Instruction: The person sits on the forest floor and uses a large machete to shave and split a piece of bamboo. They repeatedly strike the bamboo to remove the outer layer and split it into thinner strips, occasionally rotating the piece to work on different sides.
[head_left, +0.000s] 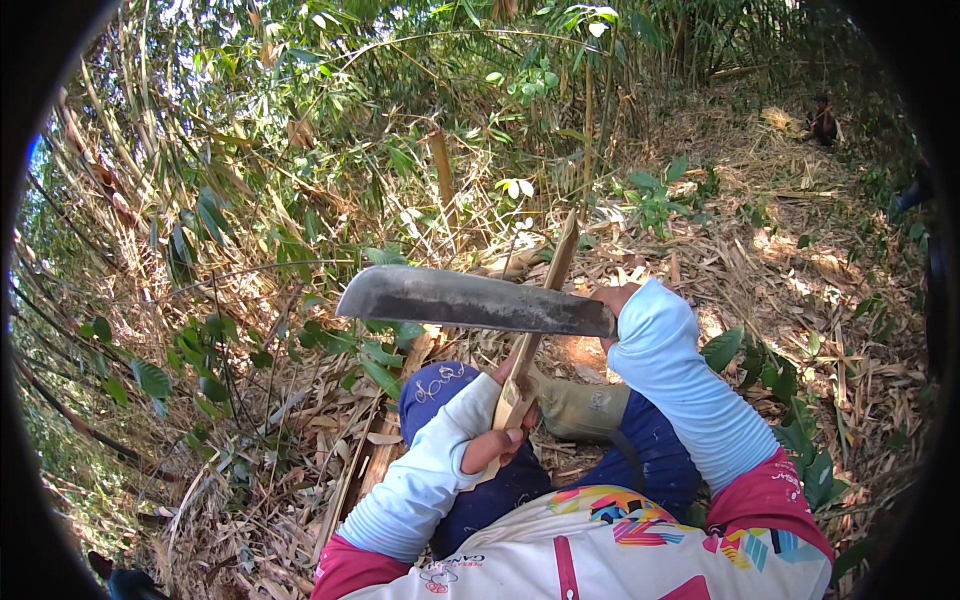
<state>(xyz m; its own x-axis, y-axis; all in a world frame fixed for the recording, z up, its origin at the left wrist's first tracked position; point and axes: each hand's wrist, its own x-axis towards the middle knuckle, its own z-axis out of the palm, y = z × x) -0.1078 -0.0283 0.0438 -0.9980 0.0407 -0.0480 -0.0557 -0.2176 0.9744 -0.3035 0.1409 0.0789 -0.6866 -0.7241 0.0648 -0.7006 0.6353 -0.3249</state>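
My left hand [497, 440] grips the lower end of a thin split bamboo strip [545, 300] that stands tilted up and to the right in front of my knees. My right hand [612, 297], in a light blue sleeve, holds the handle of a long dark machete [470, 299]. The blade lies level, pointing left, and crosses the strip near its middle. Its handle is hidden inside my hand.
I sit on ground covered with dry bamboo leaves [800, 290]. Dense bamboo stems and green leaves [250, 200] crowd the left and back. A cut bamboo stump [443, 175] stands behind the blade. A split bamboo piece [385, 450] lies by my left knee. Another person [822, 120] crouches far off.
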